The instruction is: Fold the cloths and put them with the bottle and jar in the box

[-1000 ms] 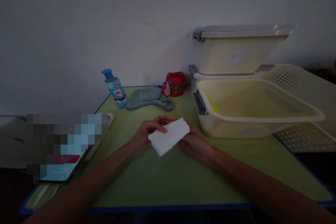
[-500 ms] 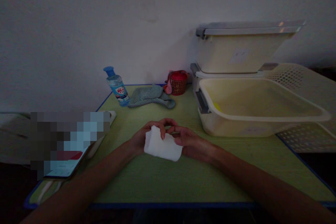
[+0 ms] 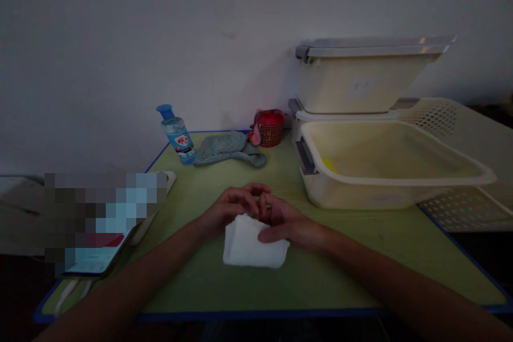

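A small folded white cloth (image 3: 252, 248), perhaps a napkin, is held above the front middle of the table. My right hand (image 3: 290, 224) grips its right side, thumb flat on the near face and the other fingers behind. Curled around its upper left edge is my left hand (image 3: 230, 208), closed, with the fingertips meeting those of my right hand. The lower part of the left fingers is hidden behind the cloth.
On the green table (image 3: 192, 278) a blue bottle (image 3: 179, 139), a grey-blue cloth (image 3: 228, 150) and a red woven basket (image 3: 270, 129) stand at the back. Left is a phone (image 3: 96, 256). To the right are an open cream tub (image 3: 360, 192), a lidded box (image 3: 356, 83) and a perforated basket (image 3: 452, 208).
The white cloth has moved down towards me and tilted level. My left fingers have come off its near face to the upper edge; my right thumb now lies farther over it.
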A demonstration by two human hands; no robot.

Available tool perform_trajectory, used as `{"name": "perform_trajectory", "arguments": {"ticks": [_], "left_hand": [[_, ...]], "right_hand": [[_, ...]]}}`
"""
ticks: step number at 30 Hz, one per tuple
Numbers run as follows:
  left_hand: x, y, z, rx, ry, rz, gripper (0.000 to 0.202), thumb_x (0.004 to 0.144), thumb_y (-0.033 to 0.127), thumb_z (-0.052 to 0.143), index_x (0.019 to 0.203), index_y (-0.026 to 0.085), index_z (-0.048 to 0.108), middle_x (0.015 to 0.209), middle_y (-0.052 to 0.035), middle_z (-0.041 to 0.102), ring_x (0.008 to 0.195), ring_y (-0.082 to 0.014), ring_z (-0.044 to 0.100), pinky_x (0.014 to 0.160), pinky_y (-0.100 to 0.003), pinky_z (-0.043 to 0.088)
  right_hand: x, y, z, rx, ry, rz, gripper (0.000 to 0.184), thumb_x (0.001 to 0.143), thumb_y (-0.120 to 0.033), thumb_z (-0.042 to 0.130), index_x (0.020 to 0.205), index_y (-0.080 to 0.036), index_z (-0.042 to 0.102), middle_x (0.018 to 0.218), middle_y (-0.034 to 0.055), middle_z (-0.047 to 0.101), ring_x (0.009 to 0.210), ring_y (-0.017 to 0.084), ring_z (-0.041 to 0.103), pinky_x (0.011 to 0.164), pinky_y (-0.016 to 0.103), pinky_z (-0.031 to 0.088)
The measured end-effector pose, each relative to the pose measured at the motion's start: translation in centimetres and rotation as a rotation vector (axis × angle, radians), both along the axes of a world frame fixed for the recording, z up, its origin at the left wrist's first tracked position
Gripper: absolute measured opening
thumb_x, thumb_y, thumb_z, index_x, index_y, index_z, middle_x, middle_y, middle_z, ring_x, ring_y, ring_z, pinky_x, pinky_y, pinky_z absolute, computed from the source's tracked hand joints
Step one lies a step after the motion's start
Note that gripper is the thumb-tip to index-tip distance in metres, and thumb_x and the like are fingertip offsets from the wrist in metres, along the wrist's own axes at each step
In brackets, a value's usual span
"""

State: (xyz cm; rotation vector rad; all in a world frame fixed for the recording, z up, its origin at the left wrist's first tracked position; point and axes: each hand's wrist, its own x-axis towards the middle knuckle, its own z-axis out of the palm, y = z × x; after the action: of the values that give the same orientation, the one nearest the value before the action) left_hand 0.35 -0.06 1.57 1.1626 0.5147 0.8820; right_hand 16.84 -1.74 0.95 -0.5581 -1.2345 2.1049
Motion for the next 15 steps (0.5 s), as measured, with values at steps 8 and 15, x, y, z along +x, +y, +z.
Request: {"name": "perform_trajectory", "arguments": {"ticks": [8, 15], "left_hand": [[0.5, 1.1, -0.6, 0.364, 0.262, 0.390, 0.025, 0.062, 0.028, 0.066, 0.085, 0.019, 0.067, 0.105, -0.0076, 0.058, 0.102, -0.0235, 0.050, 0.081, -0.031, 0.040], [5.2, 2.5, 5.3, 0.952, 0.288, 0.375, 0.028, 0.076, 0.032, 0.046, 0.094, 0.017, 0.063, 0.113, -0.0036, 0.057, 0.114, -0.0216, 0.044, 0.102, -0.032, 0.024]], "right_hand": [[0.6, -1.3, 3.0, 0.326, -0.042, 0.095, 0.029, 0.068, -0.029, 0.069, 0.069, -0.018, 0.043, 0.080, -0.0018, 0.051, 0.069, 0.008, 0.047, 0.058, 0.020, 0.035], [2.6, -1.4, 8.0, 0.568, 0.009, -0.134, 0.009, 0.075, -0.026, 0.061, 0.078, -0.018, 0.058, 0.088, 0.0017, 0.053, 0.078, 0.011, 0.050, 0.065, 0.022, 0.038]]}}
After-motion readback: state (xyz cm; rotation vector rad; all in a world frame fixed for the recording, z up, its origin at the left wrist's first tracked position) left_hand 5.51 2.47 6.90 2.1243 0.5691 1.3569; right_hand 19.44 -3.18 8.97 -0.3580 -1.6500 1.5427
